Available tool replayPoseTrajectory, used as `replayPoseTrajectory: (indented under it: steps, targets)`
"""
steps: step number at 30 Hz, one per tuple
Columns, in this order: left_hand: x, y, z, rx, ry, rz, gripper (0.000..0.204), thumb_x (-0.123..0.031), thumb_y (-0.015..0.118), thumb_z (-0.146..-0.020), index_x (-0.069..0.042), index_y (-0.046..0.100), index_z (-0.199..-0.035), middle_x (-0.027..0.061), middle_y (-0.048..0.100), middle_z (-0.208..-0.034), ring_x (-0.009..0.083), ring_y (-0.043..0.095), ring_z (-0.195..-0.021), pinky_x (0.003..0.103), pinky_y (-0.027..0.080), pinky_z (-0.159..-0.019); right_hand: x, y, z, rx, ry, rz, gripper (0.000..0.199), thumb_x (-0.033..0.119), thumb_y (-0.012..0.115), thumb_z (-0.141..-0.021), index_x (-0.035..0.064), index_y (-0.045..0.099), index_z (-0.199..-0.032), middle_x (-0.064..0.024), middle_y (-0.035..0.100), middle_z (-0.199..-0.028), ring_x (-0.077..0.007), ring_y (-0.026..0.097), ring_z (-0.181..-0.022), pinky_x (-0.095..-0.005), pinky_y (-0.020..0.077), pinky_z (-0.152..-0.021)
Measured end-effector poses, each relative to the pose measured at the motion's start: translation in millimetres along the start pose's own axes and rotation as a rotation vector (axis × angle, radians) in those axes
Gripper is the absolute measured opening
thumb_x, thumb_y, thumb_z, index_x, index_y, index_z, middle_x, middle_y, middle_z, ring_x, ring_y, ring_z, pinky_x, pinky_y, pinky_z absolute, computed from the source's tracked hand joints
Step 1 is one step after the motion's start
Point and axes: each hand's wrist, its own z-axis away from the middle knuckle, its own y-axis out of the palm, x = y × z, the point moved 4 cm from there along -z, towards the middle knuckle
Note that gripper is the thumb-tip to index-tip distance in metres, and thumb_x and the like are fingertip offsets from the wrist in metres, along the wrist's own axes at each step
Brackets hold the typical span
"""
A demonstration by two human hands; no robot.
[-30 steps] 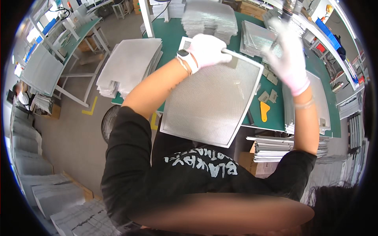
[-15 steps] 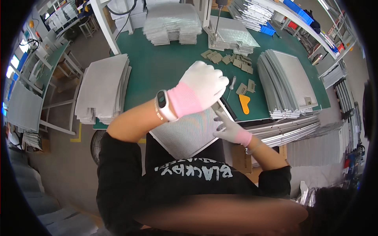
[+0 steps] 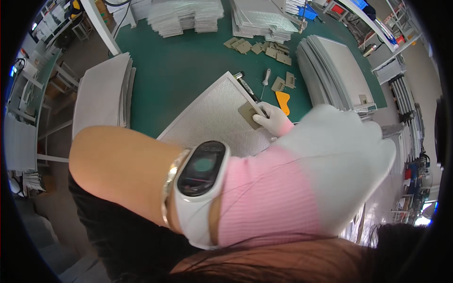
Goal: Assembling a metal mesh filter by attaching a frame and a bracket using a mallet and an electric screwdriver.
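Note:
A grey mesh panel (image 3: 203,111) with a pale frame lies at the near edge of the green table, one corner pointing away from me. My right hand (image 3: 271,119), in a white glove with a pink cuff, grips its right edge. The thumb presses a small beige-grey plate (image 3: 248,116) against the mesh. Across the foreground reaches my left arm, with a white-banded smart watch (image 3: 203,167) and a bracelet. My gloved left hand (image 3: 347,155) is raised close to the camera at the right, its fingers curled away, so anything within is hidden.
Stacked panels stand at the left (image 3: 101,92), the right (image 3: 332,70) and the back. Loose beige plates (image 3: 264,48), a screwdriver (image 3: 266,82), a yellow-orange flat piece (image 3: 282,102) and a black stick-like tool (image 3: 247,87) lie on the green table (image 3: 165,70).
My left hand has swung from above the panel to the right and up close to the camera. My right hand has closed on the panel's edge and plate. The view has shifted.

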Motion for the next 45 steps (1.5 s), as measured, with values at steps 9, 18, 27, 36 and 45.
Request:
replayPoseTrajectory:
  steps: [9, 18, 27, 36, 45]
  targets:
    - [2.1, -23.0, 14.7, -0.21, 0.049, 0.088, 0.018, -0.005, 0.061, -0.074, 0.001, 0.054, -0.09, 0.0156, 0.061, -0.076, 0.0319, 0.063, -0.073, 0.042, 0.049, -0.057, 48.3, -190.8, 200.6, -0.855, 0.066, 0.023, 0.027, 0.014, 0.061, -0.094, 0.0005, 0.058, -0.117, 0.0036, 0.057, -0.092, -0.0046, 0.05, -0.081, -0.0194, 0.0415, -0.07]
    - [-4.4, -66.2, 7.8, 0.13, 0.065, 0.075, 0.077, -0.002, 0.065, -0.069, 0.009, 0.036, -0.14, 0.0196, 0.062, -0.109, 0.0311, 0.063, -0.097, 0.041, 0.049, -0.087, 44.0, -305.1, 241.5, -1.367, -0.249, -0.583, 0.044, 0.024, 0.049, -0.101, -0.0063, 0.049, -0.133, -0.0121, 0.06, -0.12, -0.0215, 0.059, -0.108, -0.0325, 0.0476, -0.095]
    - [128.2, -208.3, 224.6, -0.483, -0.642, -1.238, 0.053, -0.018, 0.06, -0.089, 0.001, 0.044, -0.137, 0.0234, 0.049, -0.135, 0.0387, 0.047, -0.124, 0.043, 0.037, -0.105, -82.5, -361.5, 185.3, -1.171, 0.247, -0.209, 0.038, 0.021, 0.069, -0.088, -0.0042, 0.056, -0.112, -0.0083, 0.064, -0.095, -0.0222, 0.065, -0.083, -0.0358, 0.0563, -0.064]
    - [195.1, -189.0, 427.6, -0.125, -1.706, -1.099, 0.089, -0.06, 0.053, -0.087, 0.01, 0.035, -0.14, 0.0339, 0.037, -0.142, 0.048, 0.041, -0.129, 0.048, 0.037, -0.106, 109.9, -215.1, 131.3, -1.048, 0.214, 0.969, 0.029, 0.026, 0.066, -0.086, 0.0071, 0.069, -0.108, -0.0141, 0.065, -0.071, -0.0317, 0.064, -0.066, -0.039, 0.0507, -0.064]
    - [184.0, -172.9, 372.9, 0.02, -1.843, -0.916, 0.1, -0.063, 0.069, -0.073, 0.012, 0.042, -0.134, 0.0361, 0.047, -0.132, 0.0438, 0.051, -0.121, 0.043, 0.041, -0.103, 300.2, -43.2, 100.1, -0.435, -0.788, 1.238, 0.04, 0.018, 0.072, -0.062, 0.0077, 0.065, -0.099, 0.0003, 0.047, -0.071, -0.0142, 0.048, -0.054, -0.0298, 0.0388, -0.045]
